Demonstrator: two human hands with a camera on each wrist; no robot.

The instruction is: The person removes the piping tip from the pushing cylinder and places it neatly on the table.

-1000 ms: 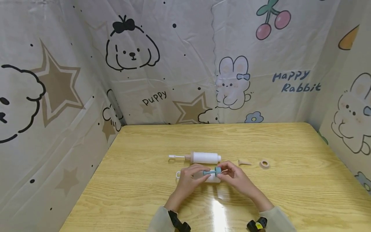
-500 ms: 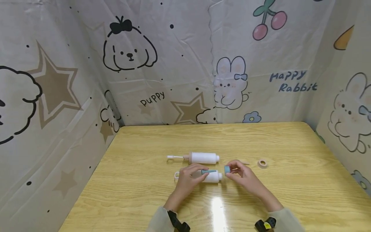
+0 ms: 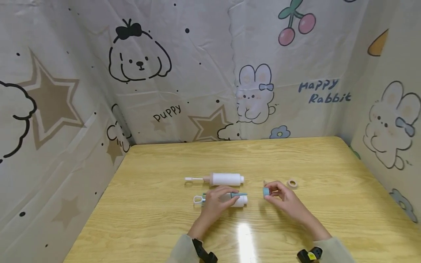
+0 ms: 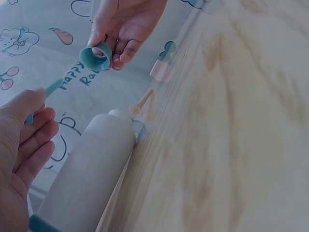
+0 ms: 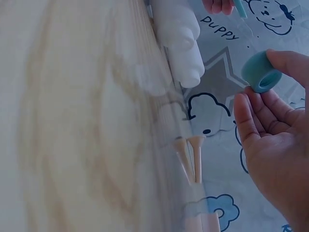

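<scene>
In the head view my left hand (image 3: 215, 202) pinches a slim teal tapered peg (image 3: 241, 194) between thumb and index finger, above a white cylinder (image 3: 241, 201) lying on the table. The cylinder's near-left part and a teal piece are partly hidden by that hand. A white loop (image 3: 198, 199) pokes out left of it. Further right, my right hand (image 3: 289, 202) holds a short teal ring (image 3: 266, 192) by thumb and fingertips; its hollow opening faces the left wrist camera. Both teal pieces are apart, held over the table.
Behind lies a second white cylinder (image 3: 227, 179) with a beige collar and a white-tipped rod (image 3: 194, 179) to its left. A beige peg (image 5: 195, 157) and a beige ring (image 3: 292, 183) lie beyond the right hand. Printed cloth (image 3: 204, 73) walls the wooden table (image 3: 148, 226).
The right hand has drawn the teal ring off the teal peg and moved rightward with it. My left hand keeps the peg in nearly the same place. The head view has shifted slightly.
</scene>
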